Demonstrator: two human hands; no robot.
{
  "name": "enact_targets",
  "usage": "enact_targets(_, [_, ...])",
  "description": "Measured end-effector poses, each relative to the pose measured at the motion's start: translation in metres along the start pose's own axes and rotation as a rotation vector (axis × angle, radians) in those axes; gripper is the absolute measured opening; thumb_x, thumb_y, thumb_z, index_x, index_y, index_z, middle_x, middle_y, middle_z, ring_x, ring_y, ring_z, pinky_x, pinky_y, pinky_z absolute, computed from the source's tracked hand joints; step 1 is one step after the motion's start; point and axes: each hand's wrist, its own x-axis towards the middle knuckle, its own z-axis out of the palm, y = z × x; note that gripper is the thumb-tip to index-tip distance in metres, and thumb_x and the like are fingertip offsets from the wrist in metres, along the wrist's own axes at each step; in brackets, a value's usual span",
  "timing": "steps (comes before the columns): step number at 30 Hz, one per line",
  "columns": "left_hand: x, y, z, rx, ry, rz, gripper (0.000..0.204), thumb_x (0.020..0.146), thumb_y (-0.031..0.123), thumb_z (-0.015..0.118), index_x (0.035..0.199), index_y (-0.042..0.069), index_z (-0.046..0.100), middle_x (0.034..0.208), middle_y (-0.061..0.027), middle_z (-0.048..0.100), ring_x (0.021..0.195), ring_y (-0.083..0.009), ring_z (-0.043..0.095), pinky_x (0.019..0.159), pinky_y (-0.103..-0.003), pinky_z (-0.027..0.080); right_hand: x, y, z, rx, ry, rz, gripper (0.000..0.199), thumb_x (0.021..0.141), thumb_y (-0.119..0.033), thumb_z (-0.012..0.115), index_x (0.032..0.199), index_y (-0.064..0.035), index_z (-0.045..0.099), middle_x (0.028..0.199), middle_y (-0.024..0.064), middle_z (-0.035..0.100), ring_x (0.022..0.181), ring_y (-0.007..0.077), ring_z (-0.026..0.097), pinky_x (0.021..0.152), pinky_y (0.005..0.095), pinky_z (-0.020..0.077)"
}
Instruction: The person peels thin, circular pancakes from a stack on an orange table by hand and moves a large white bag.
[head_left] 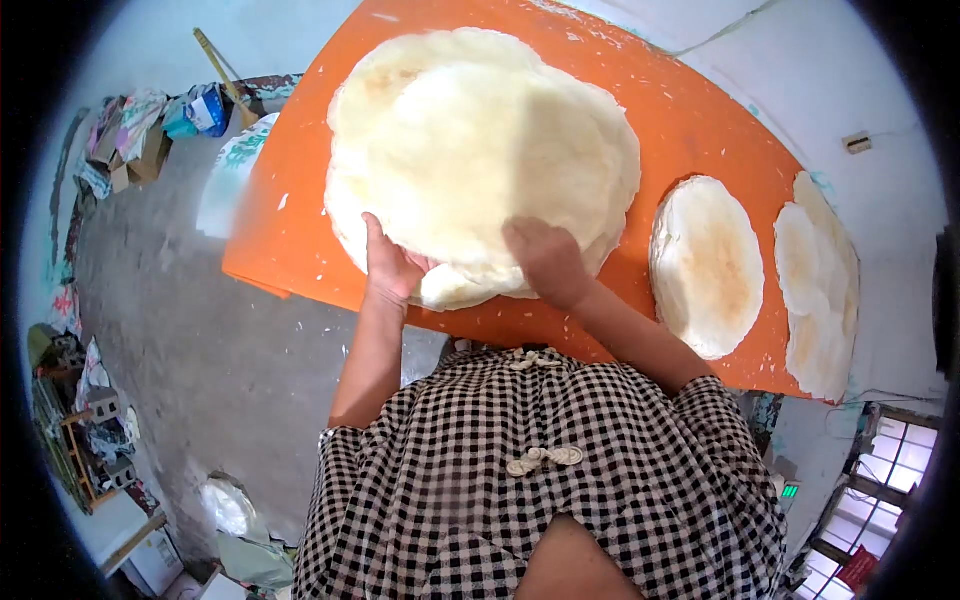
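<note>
The left hand (392,265) curls its fingers under the edge of the big flatbread stack (480,160). The right hand (545,262) lies flat and open on top. The stack sits on the orange table (700,110), near its edge; a hard push could slide it off.

View: a single head view is given, taken from a fisheye camera worn on the person's head.
Direction: the scene is looked down on steeply, over the checked shirt (540,490) toward the orange counter (690,110).
Nearness: the counter is seen close, within arm's reach; the floor (200,330) lies farther below.
Distortion: straight edges are bent toward the dark rim.
Shared part: nothing is shared, as only one view is supplied.
</note>
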Motion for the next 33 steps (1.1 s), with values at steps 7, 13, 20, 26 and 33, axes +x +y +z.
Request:
enact_targets(7, [0.007,-0.017,0.020,-0.081,0.178,0.071,0.049,0.090,0.040,0.050,0.125,0.006,0.044,0.125,-0.0141,0.049,0.112,-0.0295,0.049,0.092,-0.048,0.041,-0.007,-0.044,-0.016,0.233,-0.042,0.132,0.069,0.064,-0.025,0.067,0.124,-0.0025,0.044,0.124,0.0219,0.043,0.115,0.0344,0.042,0.088,0.0516,0.0330])
enact_targets(13, [0.023,-0.025,0.037,0.002,0.413,0.032,0.033,0.089,0.023,0.056,0.114,0.002,0.051,0.108,-0.0139,0.057,0.099,-0.0279,0.055,0.084,-0.043,0.047,-0.004,-0.032,0.021,0.056,0.081,0.144,0.048,0.069,-0.020,0.063,0.113,-0.0037,0.051,0.116,0.0152,0.050,0.108,0.0283,0.048,0.084,0.0459,0.0383])
enact_targets(20, [0.007,-0.019,0.058,-0.055,0.113,-0.006,0.059,0.082,0.053,0.055,0.113,0.004,0.048,0.108,-0.0145,0.054,0.101,-0.0270,0.053,0.087,-0.043,0.045,0.039,0.029,-0.012,0.269,-0.138,0.429,0.026,0.076,-0.015,0.054,0.098,-0.0030,0.060,0.086,0.0183,0.062,0.079,0.0323,0.061,0.067,0.0416,0.0480])
enact_targets(26, [0.024,-0.019,0.026,0.104,-0.055,-0.040,0.070,0.080,0.062,0.052,0.120,0.005,0.042,0.112,-0.0139,0.049,0.103,-0.0259,0.049,0.090,-0.043,0.040,0.152,0.094,-0.171,0.574,-0.079,0.440,0.030,0.078,-0.020,0.060,0.101,0.0002,0.061,0.087,0.0059,0.064,0.079,0.0142,0.059,0.072,0.0302,0.0483])
enact_targets(33, [0.012,0.002,0.047,-0.120,-0.195,0.132,0.082,0.077,0.063,0.054,0.136,0.011,0.031,0.139,-0.0103,0.036,0.125,-0.0311,0.035,0.102,-0.050,0.030,0.086,0.147,-0.178,1.607,0.317,0.907,0.043,0.082,-0.012,0.059,0.120,0.0045,0.047,0.115,0.0159,0.056,0.101,0.0254,0.058,0.087,0.0369,0.0483])
